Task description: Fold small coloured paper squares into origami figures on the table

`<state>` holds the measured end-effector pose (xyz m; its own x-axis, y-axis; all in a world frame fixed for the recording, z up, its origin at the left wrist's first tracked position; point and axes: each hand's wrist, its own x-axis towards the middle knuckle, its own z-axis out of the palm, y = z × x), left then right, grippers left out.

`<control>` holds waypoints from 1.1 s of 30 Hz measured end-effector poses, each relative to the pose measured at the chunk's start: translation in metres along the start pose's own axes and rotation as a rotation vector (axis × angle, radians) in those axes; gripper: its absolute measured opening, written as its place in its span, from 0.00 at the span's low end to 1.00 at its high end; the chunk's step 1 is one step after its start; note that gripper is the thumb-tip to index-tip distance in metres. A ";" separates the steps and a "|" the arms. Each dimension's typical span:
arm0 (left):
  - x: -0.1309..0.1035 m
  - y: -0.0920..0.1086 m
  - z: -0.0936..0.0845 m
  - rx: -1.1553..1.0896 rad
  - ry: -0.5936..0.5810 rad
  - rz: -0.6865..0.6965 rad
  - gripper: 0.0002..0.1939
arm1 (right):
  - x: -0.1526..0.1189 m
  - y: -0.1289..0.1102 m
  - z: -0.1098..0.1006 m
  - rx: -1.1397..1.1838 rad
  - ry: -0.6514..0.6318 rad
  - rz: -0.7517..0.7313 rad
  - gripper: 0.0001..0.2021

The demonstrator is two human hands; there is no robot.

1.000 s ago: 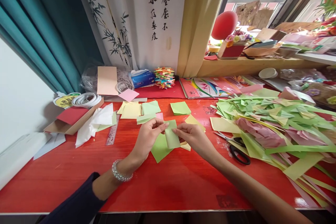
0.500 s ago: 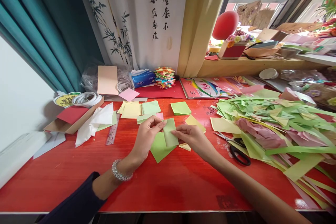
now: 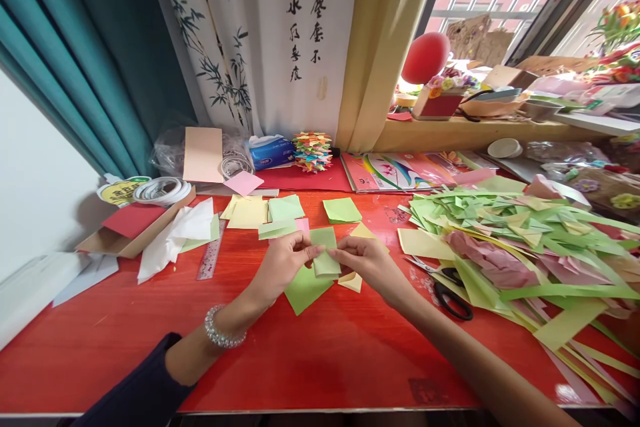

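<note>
A folded light green paper (image 3: 326, 267) is held up between my two hands over the red table (image 3: 280, 373). My left hand (image 3: 287, 259) pinches its left edge between thumb and fingers. From the other side, my right hand (image 3: 367, 260) grips its right edge, the two thumbs close together across the middle. The paper's lower part bends up in a fold. Just below lies a brighter green paper square (image 3: 306, 292), partly covered. A small pale yellow folded piece (image 3: 351, 281) sits by my right fingers, and a yellow paper (image 3: 367, 233) lies partly behind that hand.
Yellow (image 3: 247, 212), mint (image 3: 285, 207) and green paper stacks (image 3: 342, 210) lie beyond my hands. Scissors (image 3: 445, 283) and a heap of green paper pieces (image 3: 500, 220) are on the right. A ruler (image 3: 210, 253), white tissue (image 3: 175, 240) and cardboard tray (image 3: 137, 240) stand left.
The paper's lower part is now folded upward, and my left thumb has moved down along it, nearer my right fingers. The whole view has shifted slightly.
</note>
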<state>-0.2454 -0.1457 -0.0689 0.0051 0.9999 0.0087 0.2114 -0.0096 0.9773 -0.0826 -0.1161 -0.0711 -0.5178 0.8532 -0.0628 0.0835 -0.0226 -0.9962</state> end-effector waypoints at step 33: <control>-0.011 -0.004 0.011 0.180 -0.112 -0.009 0.14 | -0.004 -0.002 0.000 -0.098 0.242 -0.145 0.12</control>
<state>-0.2359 -0.1565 -0.0749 0.1083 0.9936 -0.0335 0.3828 -0.0106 0.9238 -0.0809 -0.1194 -0.0687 -0.3133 0.9435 0.1079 0.1116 0.1494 -0.9825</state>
